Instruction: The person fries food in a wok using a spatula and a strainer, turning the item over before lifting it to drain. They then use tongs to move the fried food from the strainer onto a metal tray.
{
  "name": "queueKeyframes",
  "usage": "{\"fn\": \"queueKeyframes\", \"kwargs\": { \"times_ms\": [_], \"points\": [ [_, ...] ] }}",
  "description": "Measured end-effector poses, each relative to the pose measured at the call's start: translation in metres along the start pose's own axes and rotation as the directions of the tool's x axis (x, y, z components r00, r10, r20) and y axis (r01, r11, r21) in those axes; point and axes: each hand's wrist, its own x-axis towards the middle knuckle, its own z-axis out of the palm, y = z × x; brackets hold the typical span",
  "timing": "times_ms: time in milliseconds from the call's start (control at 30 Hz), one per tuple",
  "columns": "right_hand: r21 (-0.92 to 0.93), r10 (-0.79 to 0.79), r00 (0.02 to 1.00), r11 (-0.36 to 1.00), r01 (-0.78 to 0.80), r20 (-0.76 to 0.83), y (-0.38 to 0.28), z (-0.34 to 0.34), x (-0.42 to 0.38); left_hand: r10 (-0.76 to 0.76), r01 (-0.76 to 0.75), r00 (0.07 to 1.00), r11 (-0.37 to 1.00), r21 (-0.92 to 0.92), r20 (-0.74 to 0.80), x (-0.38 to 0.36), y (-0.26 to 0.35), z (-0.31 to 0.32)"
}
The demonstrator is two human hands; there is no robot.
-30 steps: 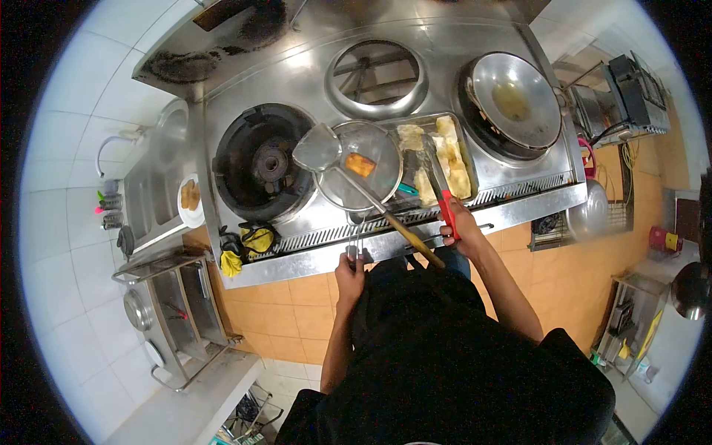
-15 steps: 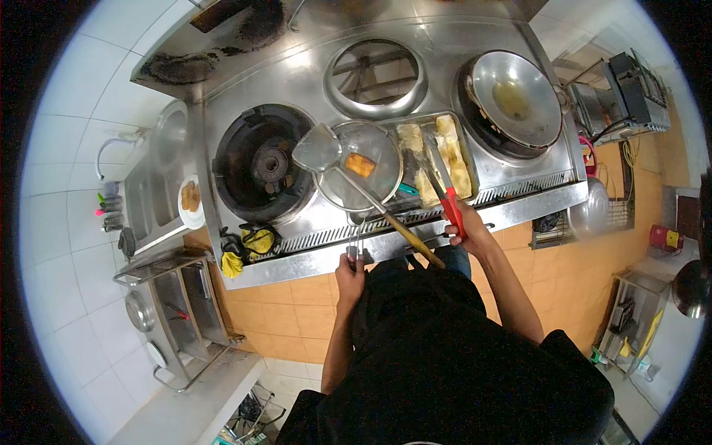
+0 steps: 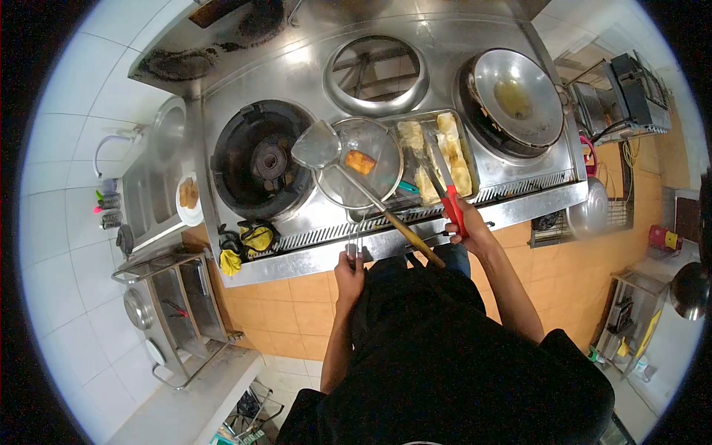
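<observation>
My left hand is closed around the metal handle of a round strainer at the stove's front edge. Inside the strainer lies one golden-brown fried piece. A wok spatula rests across the strainer, its wooden handle pointing toward my body. My right hand grips the red handles of a pair of tongs. The tongs' metal arms reach into a rectangular tray holding several pale, coated food pieces. Whether the tips pinch a piece is hard to tell.
A wok with some oil sits on the right burner. The black left burner is uncovered, and a ring stands at the back. Yellow-black cloths lie front left. A plate of food stands by the sink.
</observation>
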Motion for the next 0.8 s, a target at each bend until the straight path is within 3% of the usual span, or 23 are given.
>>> {"fn": "queueKeyframes", "kwargs": {
  "times_ms": [100, 167, 400, 467, 500, 533, 600, 800],
  "points": [
    [0.003, 0.014, 1.0, 1.0, -0.014, -0.026, -0.001, 0.005, -0.002, 0.025, -0.025, 1.0, 0.999, -0.047, 0.001, 0.0, -0.002, 0.0],
    [0.007, 0.011, 0.999, 1.0, -0.011, -0.035, -0.002, 0.006, -0.004, 0.161, -0.161, 0.985, 0.987, 0.004, -0.069, 0.001, -0.006, 0.002],
    [0.009, 0.047, 0.998, 0.999, -0.047, -0.029, 0.005, 0.009, 0.028, 0.047, -0.048, 0.998, 0.999, -0.018, -0.039, -0.004, 0.002, -0.001],
    [-0.026, 0.0, 0.999, 1.0, -0.001, -0.04, 0.004, 0.015, 0.032, 0.149, -0.142, 0.987, 0.985, 0.097, -0.067, 0.0, -0.006, 0.001],
    [0.008, -0.017, 0.999, 1.0, 0.017, -0.037, 0.005, 0.016, 0.032, 0.186, -0.181, 0.979, 0.981, 0.069, -0.087, 0.0, -0.013, 0.002],
    [0.048, -0.027, 0.999, 0.998, 0.029, -0.038, 0.006, 0.019, 0.029, 0.181, -0.175, 0.979, 0.982, 0.071, -0.094, -0.001, -0.013, 0.002],
    [0.054, -0.06, 0.998, 0.997, 0.062, -0.028, 0.01, 0.02, 0.029, 0.008, -0.009, 0.999, 0.999, -0.054, -0.034, -0.004, -0.013, 0.003],
    [0.117, -0.094, 0.995, 0.988, 0.097, -0.029, 0.011, 0.018, 0.02, 0.005, -0.005, 0.999, 1.0, 0.0, -0.034, -0.005, -0.005, 0.001]
  ]
}}
